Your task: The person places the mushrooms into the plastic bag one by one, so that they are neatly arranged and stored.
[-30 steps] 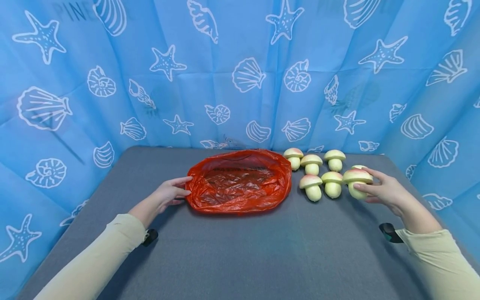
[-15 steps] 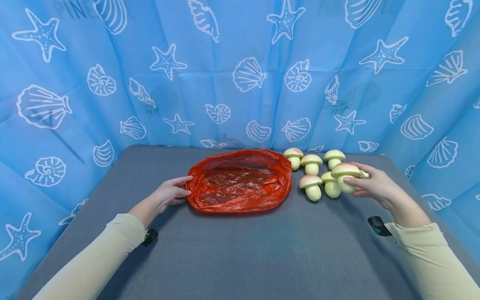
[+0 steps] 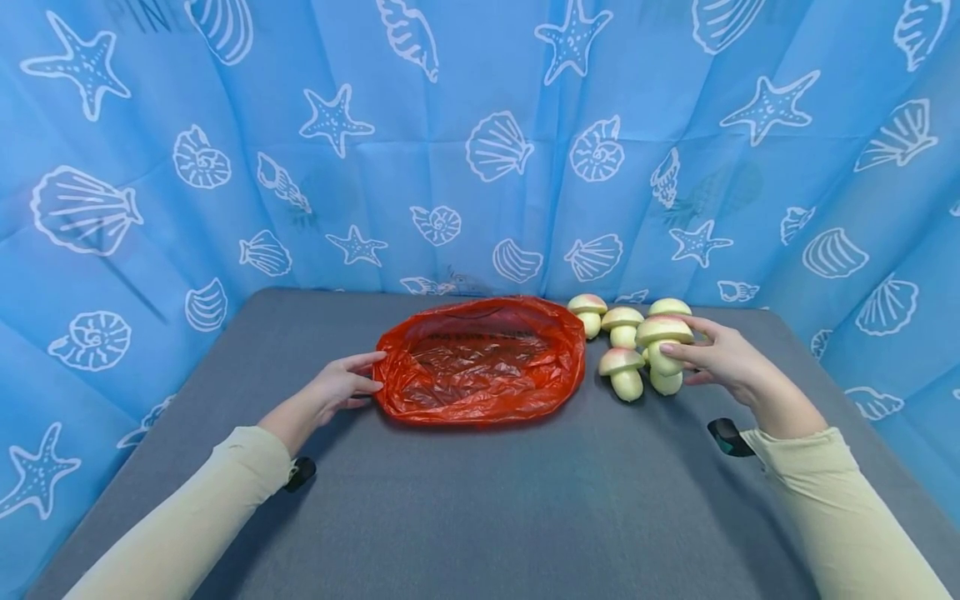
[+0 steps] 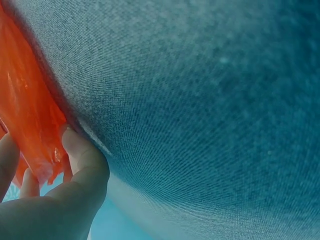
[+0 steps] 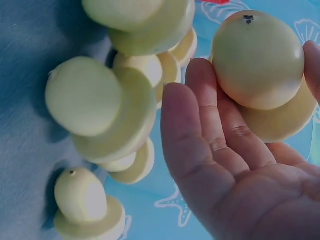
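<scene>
R hand (image 3: 723, 357) holds one toy mushroom (image 3: 663, 342) by its stem, fingers curled around it, lifted above the others. Looks light & soft like foam, smooth cap, so stem is best grip. L hand (image 3: 341, 385) pinches rim of red bag (image 3: 480, 362)

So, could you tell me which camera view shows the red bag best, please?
The head view: the whole red bag lies open on the table. The left wrist view shows only its edge pinched by the left hand; the right wrist view barely shows it.
</scene>
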`<state>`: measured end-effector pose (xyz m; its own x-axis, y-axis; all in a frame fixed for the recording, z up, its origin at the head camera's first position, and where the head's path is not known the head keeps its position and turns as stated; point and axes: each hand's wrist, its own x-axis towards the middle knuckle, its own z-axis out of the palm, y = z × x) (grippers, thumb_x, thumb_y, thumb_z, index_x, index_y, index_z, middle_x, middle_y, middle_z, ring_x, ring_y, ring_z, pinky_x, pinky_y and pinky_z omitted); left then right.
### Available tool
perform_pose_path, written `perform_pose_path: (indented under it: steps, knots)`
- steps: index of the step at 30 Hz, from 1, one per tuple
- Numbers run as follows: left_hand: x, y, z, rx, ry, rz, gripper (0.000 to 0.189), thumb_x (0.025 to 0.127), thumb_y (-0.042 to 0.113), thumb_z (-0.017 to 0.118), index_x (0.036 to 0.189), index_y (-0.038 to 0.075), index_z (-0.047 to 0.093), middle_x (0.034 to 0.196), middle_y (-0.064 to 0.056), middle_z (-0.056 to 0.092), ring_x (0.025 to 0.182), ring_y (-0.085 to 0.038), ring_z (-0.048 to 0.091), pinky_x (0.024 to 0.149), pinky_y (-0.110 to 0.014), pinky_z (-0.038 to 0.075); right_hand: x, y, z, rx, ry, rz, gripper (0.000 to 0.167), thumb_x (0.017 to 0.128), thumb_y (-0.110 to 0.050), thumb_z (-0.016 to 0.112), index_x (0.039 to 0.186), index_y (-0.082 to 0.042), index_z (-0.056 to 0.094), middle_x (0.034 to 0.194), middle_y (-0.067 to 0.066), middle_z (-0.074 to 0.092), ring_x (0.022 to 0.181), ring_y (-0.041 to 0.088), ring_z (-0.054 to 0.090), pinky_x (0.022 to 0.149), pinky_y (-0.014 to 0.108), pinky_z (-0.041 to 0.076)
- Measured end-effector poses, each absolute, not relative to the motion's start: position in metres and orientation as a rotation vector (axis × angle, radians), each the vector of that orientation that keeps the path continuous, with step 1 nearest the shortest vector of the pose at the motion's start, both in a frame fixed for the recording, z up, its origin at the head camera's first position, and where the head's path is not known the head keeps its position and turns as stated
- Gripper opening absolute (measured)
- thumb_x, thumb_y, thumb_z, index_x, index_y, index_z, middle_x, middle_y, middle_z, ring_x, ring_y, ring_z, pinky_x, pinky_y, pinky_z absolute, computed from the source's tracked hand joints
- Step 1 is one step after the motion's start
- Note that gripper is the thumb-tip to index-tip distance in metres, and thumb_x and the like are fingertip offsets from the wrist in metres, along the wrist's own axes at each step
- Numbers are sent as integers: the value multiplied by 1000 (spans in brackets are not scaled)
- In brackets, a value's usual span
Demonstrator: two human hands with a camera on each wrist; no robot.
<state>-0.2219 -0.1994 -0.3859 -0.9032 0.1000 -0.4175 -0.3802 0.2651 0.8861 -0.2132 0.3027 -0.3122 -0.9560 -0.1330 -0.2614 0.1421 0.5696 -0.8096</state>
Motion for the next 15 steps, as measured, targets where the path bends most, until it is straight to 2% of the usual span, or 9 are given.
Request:
perform_pose_path:
  steps: [4,10,15]
  knots:
    - [-222,-200,-387,-260,2158,1669,60,96,4,56,151,13,35,157,-21,23,132,-39,39,105,-53,36,-216,295,-310,14,2515,-1326,84,98,-34,56,154,3,5,134,33,41,96,16,55,79,38,55]
    - [-222,-199,-386,-254,2155,1666,61,96,4,56,152,13,35,157,-21,23,132,-39,40,105,-53,36,-220,286,-307,33,2510,-1335,85,96,-35,59,154,0,8,125,25,50,93,14,57,79,39,55]
    - [-221,-198,-386,-239,2153,1671,62,95,2,56,152,12,33,156,-21,23,131,-39,41,105,-53,35,-223,281,-307,-2,2472,-1380,84,97,-32,58,155,-2,5,133,30,46,92,12,60,84,43,53]
